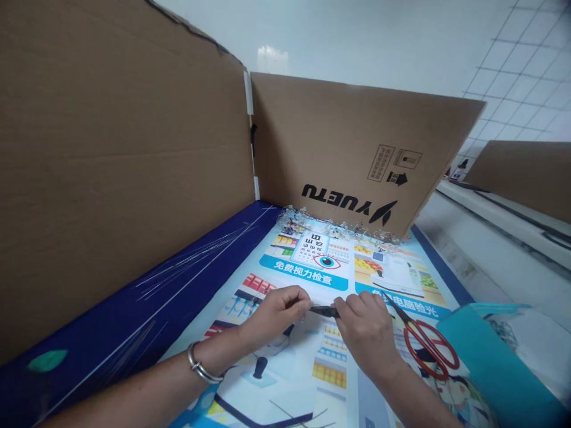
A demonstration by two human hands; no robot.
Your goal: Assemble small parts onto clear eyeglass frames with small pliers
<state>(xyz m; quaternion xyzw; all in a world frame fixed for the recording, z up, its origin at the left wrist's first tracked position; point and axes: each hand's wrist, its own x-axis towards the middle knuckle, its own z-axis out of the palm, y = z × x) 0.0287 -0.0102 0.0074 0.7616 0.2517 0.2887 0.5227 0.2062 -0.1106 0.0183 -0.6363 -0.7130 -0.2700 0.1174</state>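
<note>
My right hand (364, 327) is closed around dark narrow-nosed pliers (325, 311), whose jaws point left and whose handles are hidden in the palm. At the jaws' tip, the thumb and forefinger of my left hand (283, 312) pinch together. Something small and shiny shows just under those fingertips, too small to name. A metal bangle sits on the left wrist. Just right of my right hand lie scissors (430, 345) with red handles, their blades pointing up and left. Beneath both hands is a printed mat (307, 356) with pictures and Chinese lettering.
Cardboard panels stand at the left (134, 148) and the back (330, 137). Along the back panel's foot lies a row of small see-through and wiry pieces (339, 229). A turquoise open case (499, 362) sits at the right. Thin loose strands (191, 252) lie on the blue border.
</note>
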